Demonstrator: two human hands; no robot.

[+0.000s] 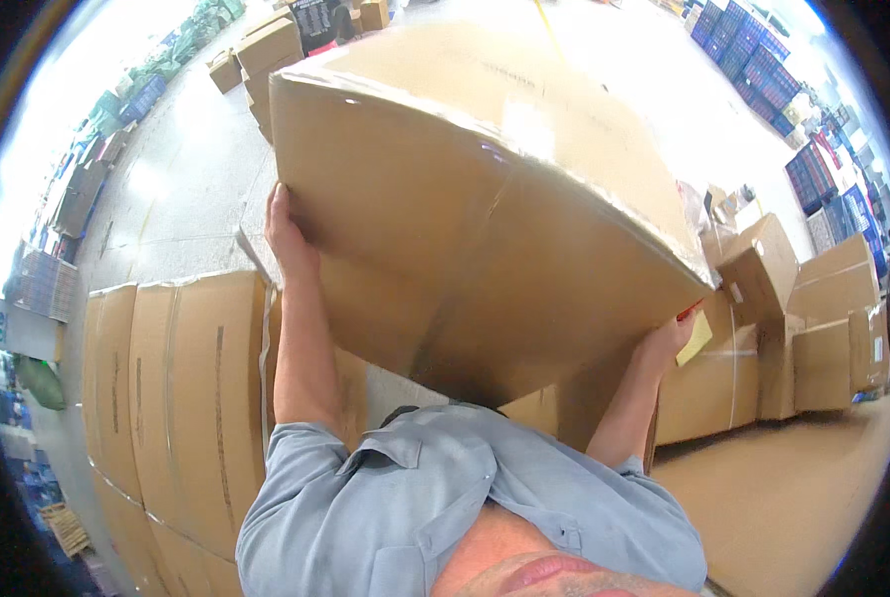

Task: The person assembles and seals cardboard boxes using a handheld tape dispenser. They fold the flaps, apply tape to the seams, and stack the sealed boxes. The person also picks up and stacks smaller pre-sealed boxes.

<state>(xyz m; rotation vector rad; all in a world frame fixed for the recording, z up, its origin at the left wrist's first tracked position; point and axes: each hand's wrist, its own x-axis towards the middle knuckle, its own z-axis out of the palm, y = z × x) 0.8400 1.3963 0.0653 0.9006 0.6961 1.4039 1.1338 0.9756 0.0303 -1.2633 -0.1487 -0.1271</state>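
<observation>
A large taped cardboard box (415, 246) fills the middle of the head view, held tilted in front of my chest. Its upper edges shine with clear tape. My left hand (292, 235) grips the left side, with the fingers on the side face. My right hand (672, 336) supports the lower right corner; something red shows at its fingertips, and a yellow piece of paper (693, 339) sticks out beside it. The undersides of both hands' grips are partly hidden by the box.
Tall cardboard boxes (191, 388) stand close on my left. More cartons (758, 269) are piled at the right, beside a large brown cardboard surface (780, 485). Further boxes (269, 52) stand beyond, near a partly visible person (316, 22). Blue crates (751, 60) are stacked far right.
</observation>
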